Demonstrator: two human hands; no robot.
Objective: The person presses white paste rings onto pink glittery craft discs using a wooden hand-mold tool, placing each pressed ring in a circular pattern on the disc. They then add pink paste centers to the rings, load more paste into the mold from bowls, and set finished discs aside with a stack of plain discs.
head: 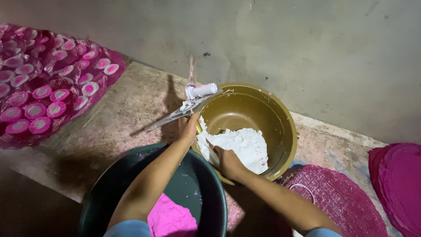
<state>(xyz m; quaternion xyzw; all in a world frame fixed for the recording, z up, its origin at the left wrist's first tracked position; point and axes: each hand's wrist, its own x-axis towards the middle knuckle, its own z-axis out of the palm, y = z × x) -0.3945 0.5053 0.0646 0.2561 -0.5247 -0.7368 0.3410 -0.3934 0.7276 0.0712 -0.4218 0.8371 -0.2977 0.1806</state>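
White dough mid-knead in gold basin [280, 127].
Right hand [228, 163] sunk in white dough [243, 147], grip unclear; left hand [189, 127] clasps basin's near rim; pink dough [169, 217] waits in dark basin [109, 188] beside it.

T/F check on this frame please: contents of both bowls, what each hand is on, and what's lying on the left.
1. The gold round plastic bowl holds white dough. True.
2. The dark green round basin holds white dough. False: it holds pink dough.
3. The left hand is at the gold bowl's near rim, by the dough-smeared metal tools resting across it. True.
4. The right hand hangs free above the floor. False: it presses into the white dough inside the gold bowl.
5. On the left lies a pink plastic sheet covered with round pink-and-white pieces. True.
6. The woven mat at the right is blue. False: it is magenta.
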